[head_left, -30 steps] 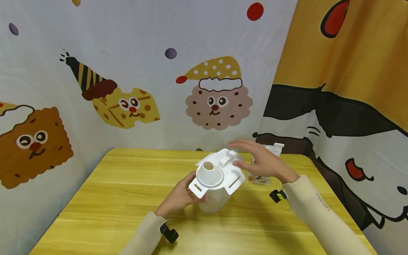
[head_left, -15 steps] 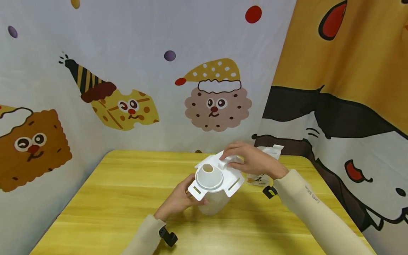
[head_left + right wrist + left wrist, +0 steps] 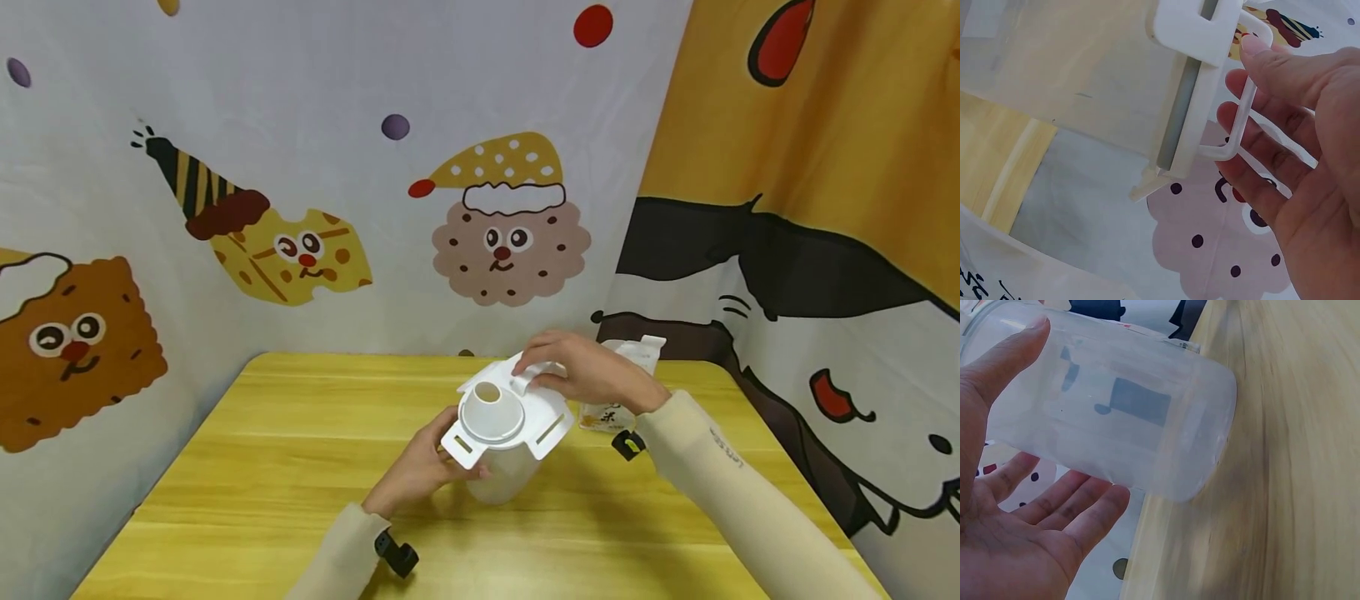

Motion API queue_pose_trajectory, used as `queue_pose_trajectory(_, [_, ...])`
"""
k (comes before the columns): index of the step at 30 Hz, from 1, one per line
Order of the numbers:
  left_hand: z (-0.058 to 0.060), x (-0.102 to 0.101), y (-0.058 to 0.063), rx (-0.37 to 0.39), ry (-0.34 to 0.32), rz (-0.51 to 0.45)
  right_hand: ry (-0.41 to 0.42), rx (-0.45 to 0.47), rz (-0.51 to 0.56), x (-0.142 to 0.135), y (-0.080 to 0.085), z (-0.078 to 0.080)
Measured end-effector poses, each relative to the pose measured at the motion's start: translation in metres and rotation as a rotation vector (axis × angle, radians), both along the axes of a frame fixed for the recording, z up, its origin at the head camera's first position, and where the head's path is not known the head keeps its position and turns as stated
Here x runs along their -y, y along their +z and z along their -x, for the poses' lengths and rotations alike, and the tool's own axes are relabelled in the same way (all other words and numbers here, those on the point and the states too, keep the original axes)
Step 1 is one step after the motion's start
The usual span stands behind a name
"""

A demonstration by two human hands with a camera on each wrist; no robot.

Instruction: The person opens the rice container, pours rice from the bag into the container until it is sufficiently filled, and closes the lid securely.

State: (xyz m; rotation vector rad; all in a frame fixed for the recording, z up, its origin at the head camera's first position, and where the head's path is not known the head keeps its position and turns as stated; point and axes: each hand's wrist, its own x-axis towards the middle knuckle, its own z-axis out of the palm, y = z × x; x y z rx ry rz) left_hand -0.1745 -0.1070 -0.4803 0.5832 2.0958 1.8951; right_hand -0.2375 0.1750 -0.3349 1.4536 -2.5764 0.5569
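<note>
A tall translucent plastic canister (image 3: 1122, 406) stands on the table, tilted slightly in the head view. On top is its white lid (image 3: 536, 408), with slotted side flaps sticking outward and a round cone-shaped cap (image 3: 491, 412). My left hand (image 3: 420, 467) holds the canister's left side, thumb across the near face and fingers along the other side. With my right hand (image 3: 588, 367) I grip the lid's white loop handle (image 3: 1246, 119), thumb on one side and fingertips curled behind it. A grey seal strip (image 3: 1180, 115) shows beneath the lid's edge in the right wrist view.
Behind my right hand a white printed packet (image 3: 607, 417) stands on the yellow wood-grain table (image 3: 322, 425). A patterned curtain (image 3: 315, 100) hangs along the table's back and sides.
My right hand has come left and down from beside the lid, and its fingers have curled round the handle. The left hand and the canister have stayed about where they were.
</note>
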Motion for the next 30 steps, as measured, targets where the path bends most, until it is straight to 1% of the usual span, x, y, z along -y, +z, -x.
queue_pose_trajectory(9, [0.0, 0.0, 0.001, 0.0, -0.003, -0.002, 0.007, -0.016, -0.007, 0.001, 0.001, 0.001])
queue_pose_trajectory(13, [0.0, 0.0, 0.0, 0.01, -0.008, -0.013, 0.018, -0.024, 0.016, 0.001, 0.002, 0.0])
queue_pose_trajectory(20, [0.0, 0.0, 0.001, -0.019, -0.006, 0.013, 0.01, -0.009, 0.039, -0.002, 0.007, -0.003])
queue_pose_trajectory(26, [-0.001, 0.0, 0.002, 0.02, -0.012, -0.003, 0.009, -0.009, 0.076, -0.009, 0.012, -0.007])
queue_pose_trajectory(30, [0.0, 0.0, 0.001, 0.016, -0.004, 0.016, 0.007, -0.031, 0.117, -0.016, 0.014, -0.01])
